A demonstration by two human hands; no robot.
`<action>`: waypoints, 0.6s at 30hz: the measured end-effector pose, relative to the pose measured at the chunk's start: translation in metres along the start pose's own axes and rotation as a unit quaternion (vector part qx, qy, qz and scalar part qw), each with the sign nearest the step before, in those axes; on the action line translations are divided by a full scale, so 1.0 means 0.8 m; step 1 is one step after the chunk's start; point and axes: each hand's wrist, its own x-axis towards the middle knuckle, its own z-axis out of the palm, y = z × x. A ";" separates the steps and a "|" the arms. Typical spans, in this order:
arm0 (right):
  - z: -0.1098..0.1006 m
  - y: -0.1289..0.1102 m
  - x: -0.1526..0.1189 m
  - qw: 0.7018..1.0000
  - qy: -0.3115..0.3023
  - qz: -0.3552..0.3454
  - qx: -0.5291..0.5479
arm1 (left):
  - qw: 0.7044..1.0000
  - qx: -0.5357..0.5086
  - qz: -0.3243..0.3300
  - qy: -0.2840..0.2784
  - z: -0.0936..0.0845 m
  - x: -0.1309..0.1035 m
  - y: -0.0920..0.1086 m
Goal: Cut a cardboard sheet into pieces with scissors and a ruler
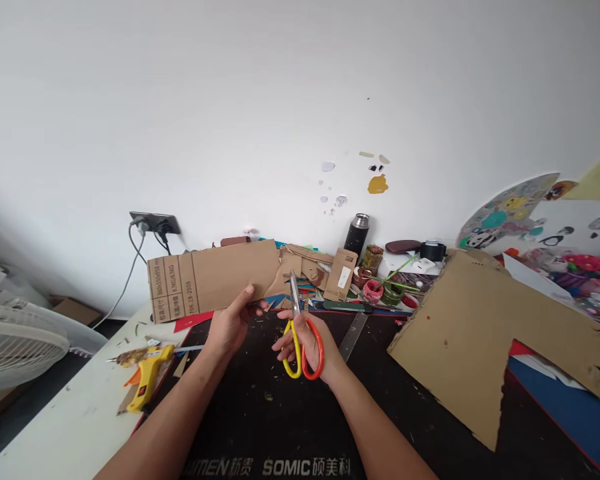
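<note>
My left hand [234, 319] grips a long strip of brown cardboard [225, 270] by its lower right edge, thumb on the near face. Printed lines and characters run across the strip's left end. In my right hand [313, 340] is a pair of scissors [296, 300] with one yellow and one red handle, blades pointing up and away from me. The blades look nearly closed and stand just right of the cardboard strip; I cannot tell whether they touch it. Both hands are above a black desk mat [270, 413].
A yellow glue gun [151, 379] lies at left near a white fan [20, 347]. A large cut cardboard sheet [455, 340] covers the right side. Along the wall are a black flask [357, 235], paint jars [373, 290], scraps and a green cutter [343, 307]. A metal ruler [354, 335] lies behind my right hand.
</note>
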 end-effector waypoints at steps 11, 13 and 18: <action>0.001 0.021 -0.002 0.996 -0.011 -0.018 -0.086 | 0.997 -0.019 0.050 0.047 -0.005 0.012 0.001; 0.001 0.027 -0.002 0.994 -0.013 -0.023 -0.108 | 0.997 -0.016 0.053 0.045 -0.003 0.010 0.001; 0.001 0.033 -0.004 0.990 -0.003 -0.037 -0.135 | 0.997 -0.002 0.065 0.049 0.000 0.005 0.001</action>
